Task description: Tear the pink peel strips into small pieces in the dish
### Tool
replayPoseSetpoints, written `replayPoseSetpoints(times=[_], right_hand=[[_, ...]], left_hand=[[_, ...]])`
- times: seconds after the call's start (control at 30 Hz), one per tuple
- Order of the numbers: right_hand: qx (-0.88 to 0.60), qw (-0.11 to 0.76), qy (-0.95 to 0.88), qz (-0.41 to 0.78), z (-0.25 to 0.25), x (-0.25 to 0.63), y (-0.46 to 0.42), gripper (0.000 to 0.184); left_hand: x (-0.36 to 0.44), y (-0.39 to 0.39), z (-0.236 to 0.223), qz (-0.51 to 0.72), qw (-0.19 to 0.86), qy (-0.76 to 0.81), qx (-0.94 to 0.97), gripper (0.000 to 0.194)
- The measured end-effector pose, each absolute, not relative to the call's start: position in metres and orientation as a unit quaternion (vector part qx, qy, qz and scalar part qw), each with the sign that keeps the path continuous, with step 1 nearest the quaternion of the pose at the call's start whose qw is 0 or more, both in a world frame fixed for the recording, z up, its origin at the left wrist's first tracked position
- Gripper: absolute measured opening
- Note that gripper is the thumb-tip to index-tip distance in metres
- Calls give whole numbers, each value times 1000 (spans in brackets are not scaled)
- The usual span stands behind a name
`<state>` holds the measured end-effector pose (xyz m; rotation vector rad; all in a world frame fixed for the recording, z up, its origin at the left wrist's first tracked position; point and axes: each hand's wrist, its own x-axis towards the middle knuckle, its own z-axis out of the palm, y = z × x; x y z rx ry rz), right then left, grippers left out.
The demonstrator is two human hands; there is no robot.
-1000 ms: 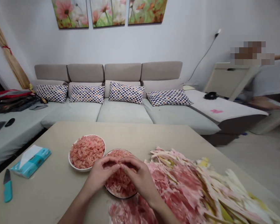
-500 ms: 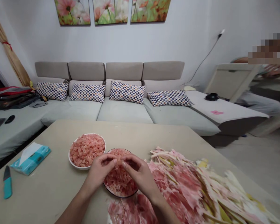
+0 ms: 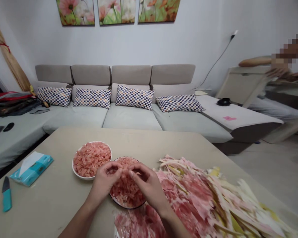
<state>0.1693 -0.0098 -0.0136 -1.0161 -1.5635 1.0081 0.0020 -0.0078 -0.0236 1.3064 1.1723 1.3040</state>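
A grey sofa (image 3: 130,74) with checked cushions (image 3: 134,98) stands against the wall, beyond the beige table (image 3: 57,201) before us. Above a dark-rimmed plate (image 3: 129,208), our left hand (image 3: 104,181) and right hand (image 3: 149,185) are close together, each with thumb and fingertips drawn nearly together. They seem to pinch a small piece (image 3: 124,171) between them, though it blends into the pink pulp (image 3: 129,192) heaped on the plate below. Just left of the plate stands a white bowl (image 3: 85,178), also piled with pulp. Peel (image 3: 229,206) spreads across the table to our right; well to the left lie tissues (image 3: 36,168) and a knife (image 3: 7,198).
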Motion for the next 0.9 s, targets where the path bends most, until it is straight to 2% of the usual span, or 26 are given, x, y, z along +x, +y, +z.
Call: replayPoseSetpoints(times=[0.13,0.33,0.43,0.57,0.67,0.9], right_hand=[[-431,527,-600,419,-14,173,-6,27],[-439,507,-603,433,-12,183,0,30],[-439,508,-607,424,-14,184,2,30],[-437,508,-612,420,-14,186,3,29],[-434,502,-618,422,-12,187,3,28],[-424,482,-639,424,-9,182,-1,24]], left_hand=[[-6,-4,-24,542,421,494,533,19],[-12,-1,-29,460,298,509,664,15],[-9,2,-41,428,251,488,718,22],[-9,5,-48,383,231,469,762,32],[-10,4,-41,399,243,465,752,33],[-6,-5,-23,466,275,474,695,18]])
